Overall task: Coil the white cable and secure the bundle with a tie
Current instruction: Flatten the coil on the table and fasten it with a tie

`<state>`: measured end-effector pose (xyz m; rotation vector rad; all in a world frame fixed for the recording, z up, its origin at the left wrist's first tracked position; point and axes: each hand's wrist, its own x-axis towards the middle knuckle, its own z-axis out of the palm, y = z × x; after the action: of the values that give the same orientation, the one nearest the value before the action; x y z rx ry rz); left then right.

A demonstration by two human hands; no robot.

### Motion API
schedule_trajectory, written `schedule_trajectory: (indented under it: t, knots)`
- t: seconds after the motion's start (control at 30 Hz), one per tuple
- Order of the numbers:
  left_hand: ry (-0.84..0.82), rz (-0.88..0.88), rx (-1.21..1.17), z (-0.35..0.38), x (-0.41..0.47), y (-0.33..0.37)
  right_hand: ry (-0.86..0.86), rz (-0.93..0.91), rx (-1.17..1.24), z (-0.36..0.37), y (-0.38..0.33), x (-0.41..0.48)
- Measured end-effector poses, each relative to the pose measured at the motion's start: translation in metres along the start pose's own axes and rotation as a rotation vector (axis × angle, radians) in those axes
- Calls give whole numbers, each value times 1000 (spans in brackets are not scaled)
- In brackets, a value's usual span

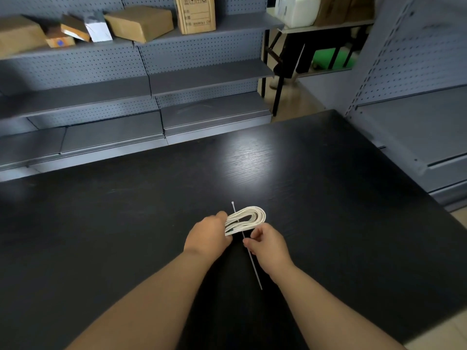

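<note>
Single head-worn wide-angle view, facing forward and down. Black tabletop (328, 198) close below; grey shelving (202, 77) beyond it.

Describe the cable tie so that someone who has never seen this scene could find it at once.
Start at the black table, where two hands meet at a coiled white cable. The left hand grips the coil; the right hand pinches the tie, which crosses the coil. It is the only thin, straight, pale strip there.
</note>
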<state>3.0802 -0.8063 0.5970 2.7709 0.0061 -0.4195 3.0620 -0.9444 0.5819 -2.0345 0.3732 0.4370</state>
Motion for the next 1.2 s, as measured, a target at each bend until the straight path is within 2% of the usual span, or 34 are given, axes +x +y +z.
schedule_trajectory:
  t: [0.43, 0.6, 0.7, 0.8, 0.87, 1.03, 1.13, 1.2]
  knots:
    - [-65, -8, -34, 6, 11, 6, 125, -35, -109, 6, 2, -6]
    - [-64, 14, 10, 8, 12, 5, 94, -71, -210, -1, 1, -11]
    - [-70, 19, 27, 9, 13, 5, 34, -211, -442, -14, 3, -14]
    - [-75, 12, 34, 9, 13, 6, -148, -450, -801, -30, 9, -17]
    - [-77, 8, 42, 9, 13, 6, -242, -603, -936, -37, 14, -20]
    - [-71, 9, 62, 10, 13, 6, -376, -830, -1063, -38, 23, -25]
    - [-69, 6, 68, 12, 13, 6, -449, -848, -1108, -38, 24, -28]
    - [-67, 8, 67, 12, 13, 6, -436, -851, -1133, -39, 29, -25]
